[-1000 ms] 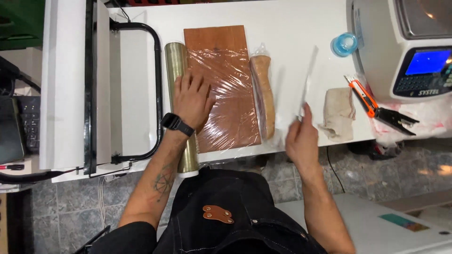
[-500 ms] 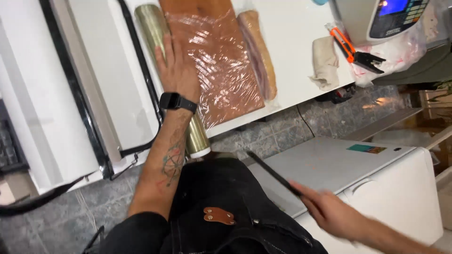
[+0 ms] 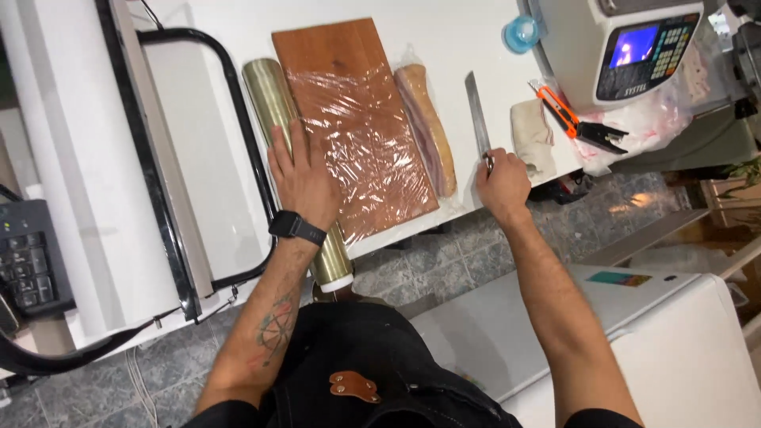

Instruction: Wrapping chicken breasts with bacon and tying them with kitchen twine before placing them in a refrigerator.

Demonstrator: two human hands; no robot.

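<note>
The film roll is steadied under the flat, open left hand while the knife, gripped at the handle by the closed right hand, is best kept flat, blade pointing far.

On the counter, the roll of film lies along the left edge of the cutting board, and its sheet of film is spread over the board's near part. The wrapped slab of meat lies just right of the board, the knife right of that, then the folded cloth and the box cutter, with the scale behind them. The left hand rests across roll and film, and the right hand sits at the knife's near end, at the counter's front edge.
</note>
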